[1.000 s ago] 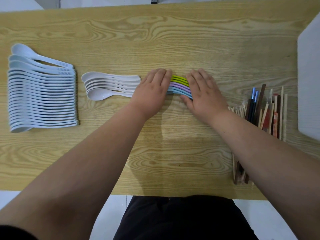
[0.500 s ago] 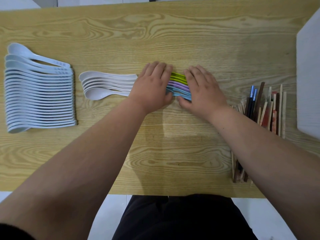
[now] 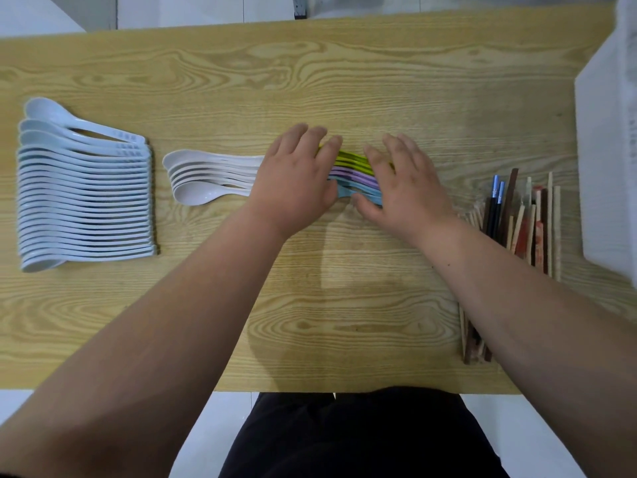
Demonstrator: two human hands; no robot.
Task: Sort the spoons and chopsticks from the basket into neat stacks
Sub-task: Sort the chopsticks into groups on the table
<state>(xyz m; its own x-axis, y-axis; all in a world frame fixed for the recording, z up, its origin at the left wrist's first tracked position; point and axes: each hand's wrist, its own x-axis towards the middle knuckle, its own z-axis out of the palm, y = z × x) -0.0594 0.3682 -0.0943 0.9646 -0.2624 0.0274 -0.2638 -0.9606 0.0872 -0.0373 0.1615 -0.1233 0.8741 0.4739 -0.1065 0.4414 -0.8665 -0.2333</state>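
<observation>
The coloured spoons (image 3: 355, 177) (green farthest, purple in the middle, blue nearest) are lying in a fanned row in the middle of the counter (image 3: 344, 81), their long axis running left to right, just right of the white spoons (image 3: 206, 181). The left hand (image 3: 296, 182) is covering their left ends and the right hand (image 3: 408, 188) their right ends, so the row is sitting between and under both, neither hand nearer. Both sets of fingers (image 3: 319, 136) are lying straight and flat, pressing rather than gripping. A squaring push is likely going inward along that axis. The chopsticks (image 3: 527, 219) are lying well apart to the right.
</observation>
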